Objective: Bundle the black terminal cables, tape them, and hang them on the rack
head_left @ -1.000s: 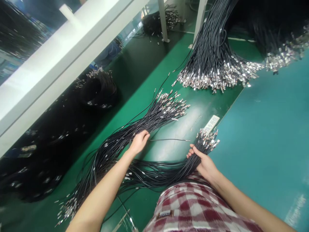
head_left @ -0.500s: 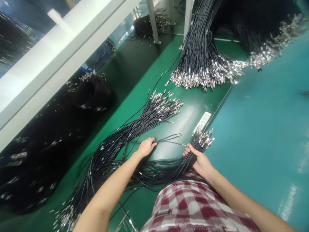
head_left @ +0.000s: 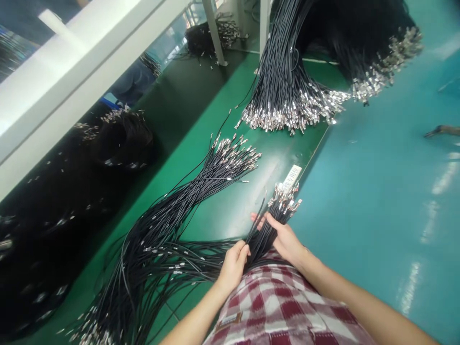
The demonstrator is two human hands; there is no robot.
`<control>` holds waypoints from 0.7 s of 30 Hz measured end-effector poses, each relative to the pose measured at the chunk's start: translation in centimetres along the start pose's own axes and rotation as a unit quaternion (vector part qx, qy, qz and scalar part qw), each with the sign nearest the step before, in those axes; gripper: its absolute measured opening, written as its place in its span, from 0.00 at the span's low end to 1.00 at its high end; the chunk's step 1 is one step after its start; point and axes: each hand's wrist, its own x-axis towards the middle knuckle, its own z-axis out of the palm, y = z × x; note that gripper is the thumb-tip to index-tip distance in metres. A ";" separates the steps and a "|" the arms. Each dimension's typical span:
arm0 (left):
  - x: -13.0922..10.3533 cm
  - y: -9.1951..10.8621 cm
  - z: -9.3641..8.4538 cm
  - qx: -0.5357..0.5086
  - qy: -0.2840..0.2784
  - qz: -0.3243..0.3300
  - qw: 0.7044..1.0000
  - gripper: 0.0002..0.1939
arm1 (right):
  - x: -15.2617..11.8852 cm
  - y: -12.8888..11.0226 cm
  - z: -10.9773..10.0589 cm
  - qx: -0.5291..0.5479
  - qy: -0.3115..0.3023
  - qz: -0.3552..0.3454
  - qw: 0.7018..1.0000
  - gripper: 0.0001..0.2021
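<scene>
My right hand (head_left: 282, 235) is wrapped round a bundle of black cables (head_left: 268, 227) below its metal-tipped ends, with a few fingers showing on the far side. My left hand (head_left: 235, 261) pinches a few thin black cables (head_left: 256, 218) that rise beside the bundle, close to my right fingers. The held cables run left across the green surface. Another loose cable bundle (head_left: 201, 187) lies beyond my left hand, its silvery ends fanned out toward the upper right.
A thick cable bunch (head_left: 280, 72) hangs at the top, its ends on the green surface (head_left: 230, 211). A pale metal beam (head_left: 82, 62) crosses the upper left, with dark coils (head_left: 124, 139) behind it. A label (head_left: 293, 176) sits by the right edge.
My left hand has moved right and nearer to my body, bringing its few cables alongside the bundle. My right hand still holds the bundle. The whole view has shifted slightly.
</scene>
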 end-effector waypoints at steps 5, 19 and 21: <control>0.1 -1.4 1.4 0.116 -0.005 0.013 0.993 0.17 | 0.1 0.4 -0.1 0.010 0.070 -0.040 0.997 0.21; 12.0 -0.2 -17.2 0.580 0.224 -0.121 0.774 0.28 | 1.4 1.0 -2.0 0.035 0.056 0.037 0.997 0.16; 12.0 -0.9 -18.8 0.594 0.172 -0.156 0.770 0.26 | 1.6 1.0 -1.9 0.033 0.058 0.041 0.997 0.15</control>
